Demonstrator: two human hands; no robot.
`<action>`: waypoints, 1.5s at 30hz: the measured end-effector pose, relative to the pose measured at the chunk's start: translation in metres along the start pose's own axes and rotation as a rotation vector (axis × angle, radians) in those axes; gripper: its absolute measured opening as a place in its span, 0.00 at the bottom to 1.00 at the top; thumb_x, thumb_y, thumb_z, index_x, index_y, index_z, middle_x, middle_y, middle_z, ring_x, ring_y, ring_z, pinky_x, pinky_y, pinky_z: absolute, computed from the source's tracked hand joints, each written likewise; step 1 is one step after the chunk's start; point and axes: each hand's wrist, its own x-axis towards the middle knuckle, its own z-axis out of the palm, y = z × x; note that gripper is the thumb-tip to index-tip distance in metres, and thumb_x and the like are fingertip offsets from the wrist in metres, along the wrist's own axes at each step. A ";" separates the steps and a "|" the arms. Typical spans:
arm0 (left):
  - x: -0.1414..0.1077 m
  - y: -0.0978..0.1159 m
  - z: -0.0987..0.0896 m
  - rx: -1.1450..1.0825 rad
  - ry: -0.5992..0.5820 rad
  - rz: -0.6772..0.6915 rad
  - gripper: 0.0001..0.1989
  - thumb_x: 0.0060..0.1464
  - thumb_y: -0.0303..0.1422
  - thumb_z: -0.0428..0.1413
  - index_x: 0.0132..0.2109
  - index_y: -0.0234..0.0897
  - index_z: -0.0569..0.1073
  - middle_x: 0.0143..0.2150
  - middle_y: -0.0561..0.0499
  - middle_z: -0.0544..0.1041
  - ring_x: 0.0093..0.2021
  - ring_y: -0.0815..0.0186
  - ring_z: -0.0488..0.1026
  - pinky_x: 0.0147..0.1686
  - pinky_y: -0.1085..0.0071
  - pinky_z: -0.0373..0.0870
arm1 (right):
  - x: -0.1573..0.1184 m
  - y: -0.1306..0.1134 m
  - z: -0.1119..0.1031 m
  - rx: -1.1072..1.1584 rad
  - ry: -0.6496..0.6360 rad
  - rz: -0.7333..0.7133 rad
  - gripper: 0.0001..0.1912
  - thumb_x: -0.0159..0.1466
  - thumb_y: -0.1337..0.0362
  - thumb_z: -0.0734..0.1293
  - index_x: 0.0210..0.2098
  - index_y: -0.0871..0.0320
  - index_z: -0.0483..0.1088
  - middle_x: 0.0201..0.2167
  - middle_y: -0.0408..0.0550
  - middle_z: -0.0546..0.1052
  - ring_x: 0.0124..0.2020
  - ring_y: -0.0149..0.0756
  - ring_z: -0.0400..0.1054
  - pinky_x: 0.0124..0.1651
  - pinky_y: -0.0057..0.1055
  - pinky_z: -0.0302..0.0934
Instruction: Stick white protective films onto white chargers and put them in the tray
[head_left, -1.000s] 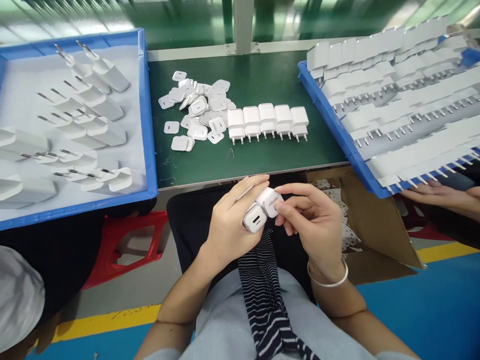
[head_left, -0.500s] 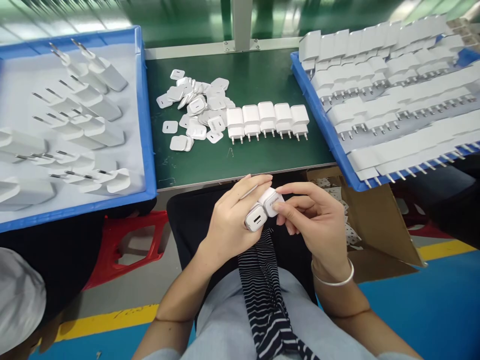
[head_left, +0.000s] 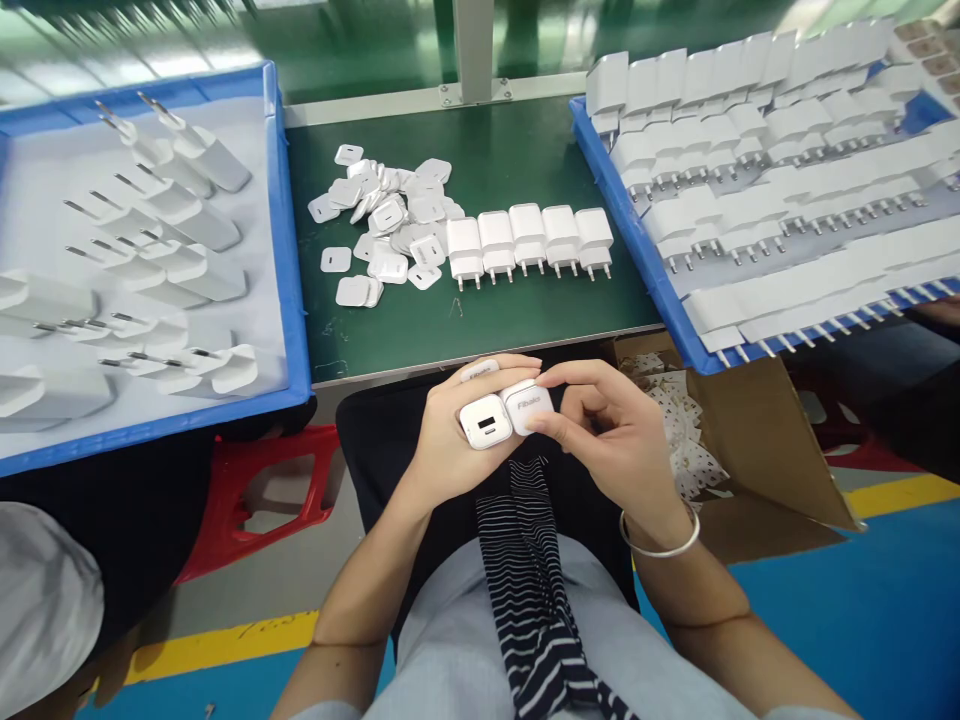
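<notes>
Two white chargers lie side by side in my left hand, its fingers wrapped round them above my lap. One charger shows two port slots. The other charger has a printed end face, and the thumb and index finger of my right hand pinch its edge. A small printed white piece sits between fingers of my left hand. On the green table are a pile of white port plates and a row of several chargers with pins toward me.
A blue tray at the left holds white chargers with pins up. Another blue tray at the right holds rows of chargers. An open cardboard box and a red stool stand below. Part of another person shows at lower left.
Both hands and the chargers have shifted slightly left and turned, so the port face and the print face me more squarely. The small printed piece between my left fingers now shows its face.
</notes>
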 end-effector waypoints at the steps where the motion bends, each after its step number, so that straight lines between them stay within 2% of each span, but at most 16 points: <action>1: 0.000 0.000 -0.001 -0.053 -0.012 -0.009 0.18 0.50 0.28 0.69 0.49 0.40 0.81 0.52 0.44 0.82 0.52 0.58 0.79 0.53 0.61 0.77 | 0.001 0.002 -0.002 0.071 -0.047 0.011 0.12 0.62 0.65 0.76 0.44 0.51 0.75 0.18 0.32 0.64 0.19 0.23 0.56 0.23 0.24 0.52; 5: 0.001 0.002 -0.004 -0.177 -0.043 -0.055 0.20 0.48 0.27 0.70 0.50 0.40 0.81 0.52 0.44 0.82 0.51 0.59 0.80 0.51 0.64 0.77 | 0.003 0.008 -0.008 0.364 -0.225 0.084 0.10 0.69 0.61 0.70 0.50 0.51 0.75 0.24 0.38 0.73 0.22 0.26 0.66 0.25 0.23 0.61; 10: 0.002 0.008 -0.003 -0.155 -0.034 -0.078 0.20 0.48 0.27 0.70 0.50 0.39 0.82 0.51 0.43 0.82 0.50 0.58 0.80 0.50 0.63 0.77 | 0.000 0.008 -0.005 0.451 -0.194 0.100 0.10 0.70 0.61 0.69 0.50 0.50 0.75 0.24 0.38 0.73 0.22 0.25 0.65 0.25 0.22 0.61; 15: 0.002 0.009 -0.004 -0.120 -0.027 -0.101 0.18 0.49 0.30 0.70 0.49 0.39 0.82 0.52 0.42 0.82 0.51 0.56 0.80 0.52 0.60 0.76 | -0.003 0.004 0.001 0.385 -0.137 0.074 0.13 0.64 0.63 0.75 0.47 0.51 0.74 0.23 0.36 0.68 0.24 0.26 0.61 0.26 0.23 0.58; 22: 0.002 0.011 -0.002 -0.059 -0.028 -0.099 0.17 0.50 0.29 0.68 0.49 0.39 0.82 0.51 0.43 0.82 0.51 0.58 0.80 0.52 0.63 0.77 | -0.005 0.009 0.012 0.210 -0.017 0.061 0.15 0.60 0.63 0.77 0.42 0.52 0.69 0.22 0.34 0.64 0.23 0.28 0.58 0.25 0.26 0.52; 25: 0.000 0.008 -0.001 -0.039 -0.017 -0.103 0.16 0.51 0.29 0.67 0.48 0.39 0.82 0.51 0.43 0.82 0.52 0.58 0.80 0.53 0.61 0.77 | -0.005 0.016 0.014 0.197 -0.019 0.052 0.15 0.61 0.62 0.76 0.42 0.52 0.68 0.23 0.34 0.64 0.23 0.28 0.57 0.24 0.27 0.52; 30: -0.005 0.004 -0.004 0.011 -0.010 -0.062 0.17 0.51 0.27 0.67 0.49 0.39 0.81 0.52 0.43 0.82 0.51 0.57 0.80 0.53 0.59 0.77 | -0.001 0.017 0.002 0.189 -0.146 0.005 0.14 0.64 0.59 0.74 0.48 0.53 0.71 0.24 0.37 0.66 0.24 0.30 0.58 0.26 0.28 0.54; 34: -0.007 0.004 -0.006 0.078 -0.087 0.029 0.21 0.50 0.23 0.64 0.52 0.40 0.79 0.53 0.44 0.82 0.52 0.57 0.80 0.53 0.61 0.77 | 0.015 0.002 -0.009 -0.035 -0.071 -0.131 0.11 0.68 0.63 0.70 0.50 0.52 0.75 0.29 0.41 0.69 0.28 0.32 0.61 0.30 0.30 0.57; 36: -0.008 0.006 -0.007 0.071 -0.152 0.037 0.19 0.50 0.22 0.62 0.49 0.39 0.79 0.51 0.44 0.82 0.49 0.58 0.80 0.49 0.64 0.78 | 0.027 -0.005 -0.011 -0.130 -0.149 -0.158 0.12 0.66 0.65 0.72 0.49 0.52 0.77 0.32 0.42 0.71 0.31 0.32 0.63 0.33 0.30 0.59; 39: -0.010 0.010 -0.008 0.110 -0.212 -0.010 0.12 0.50 0.21 0.60 0.41 0.37 0.80 0.41 0.47 0.82 0.40 0.64 0.80 0.40 0.70 0.77 | 0.046 -0.008 -0.012 -0.152 -0.380 -0.147 0.06 0.63 0.63 0.74 0.41 0.54 0.80 0.32 0.43 0.73 0.30 0.30 0.64 0.30 0.29 0.58; 41: -0.012 0.013 -0.010 0.144 -0.244 -0.037 0.13 0.49 0.20 0.58 0.41 0.36 0.80 0.37 0.49 0.81 0.37 0.66 0.79 0.38 0.72 0.76 | 0.054 -0.006 -0.012 -0.133 -0.479 -0.130 0.04 0.64 0.62 0.74 0.36 0.56 0.80 0.31 0.44 0.75 0.29 0.30 0.66 0.29 0.29 0.59; 43: -0.014 0.015 -0.011 0.155 -0.278 -0.049 0.18 0.47 0.20 0.58 0.45 0.35 0.80 0.41 0.47 0.82 0.40 0.64 0.80 0.40 0.70 0.77 | 0.058 -0.003 -0.012 -0.119 -0.516 -0.104 0.05 0.65 0.63 0.72 0.33 0.57 0.79 0.31 0.45 0.77 0.30 0.31 0.69 0.31 0.29 0.61; 45: -0.016 0.016 -0.013 0.153 -0.299 -0.070 0.21 0.46 0.20 0.58 0.48 0.36 0.80 0.47 0.45 0.82 0.44 0.61 0.80 0.44 0.67 0.77 | 0.059 0.000 -0.011 -0.154 -0.489 -0.095 0.06 0.66 0.67 0.70 0.33 0.57 0.78 0.31 0.45 0.79 0.31 0.32 0.71 0.33 0.29 0.63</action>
